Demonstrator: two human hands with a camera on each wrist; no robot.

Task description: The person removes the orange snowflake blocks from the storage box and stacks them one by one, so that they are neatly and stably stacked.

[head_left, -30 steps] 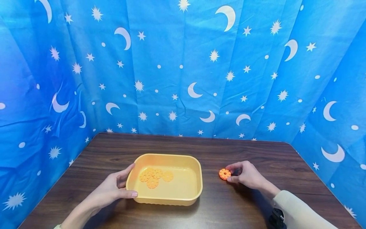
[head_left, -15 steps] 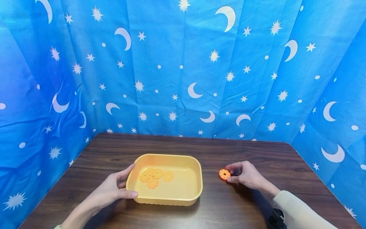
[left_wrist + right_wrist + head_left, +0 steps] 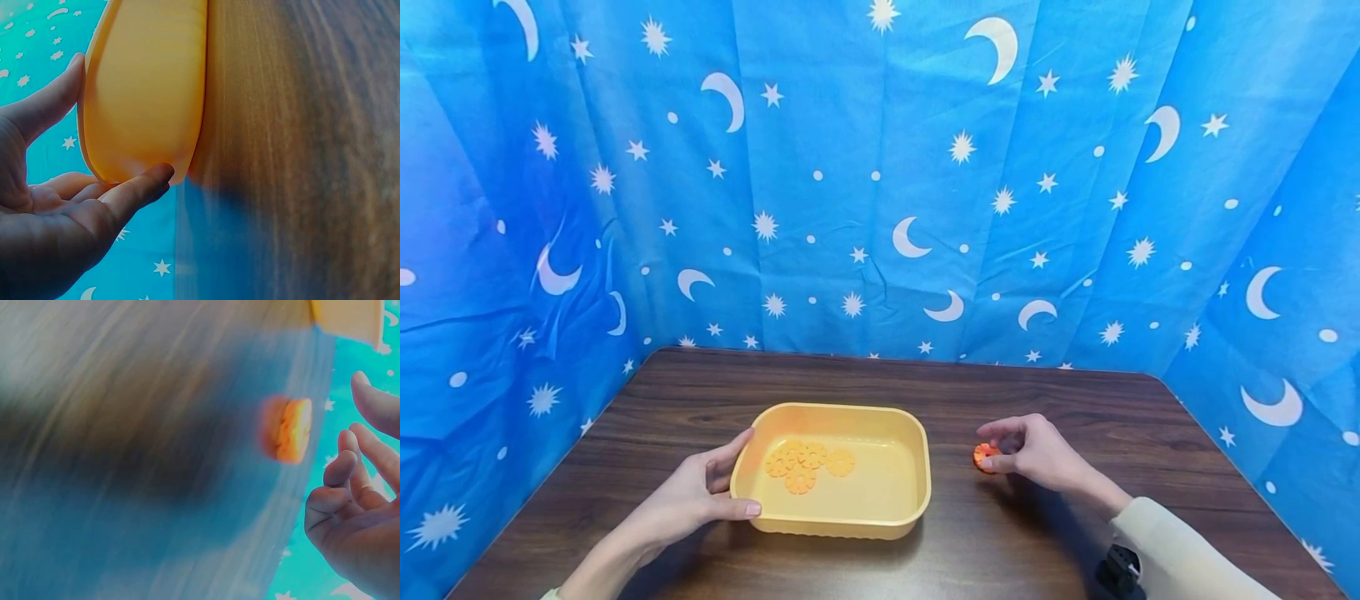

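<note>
The left hand (image 3: 688,492) grips the yellow tray (image 3: 887,479) by one end; the right hand (image 3: 1045,458), thumb and fingers parted, hovers near stacked orange discs (image 3: 294,431).

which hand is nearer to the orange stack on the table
The right: the right hand is close above the orange stack, apart from it; the left hand holds the yellow tub by its left end, farther from the stack.

At lower left of the head view, the left hand (image 3: 688,498) has thumb and fingers spread apart; at lower right, the right hand (image 3: 1047,458) keeps its thumb clear of its bent fingers.
</note>
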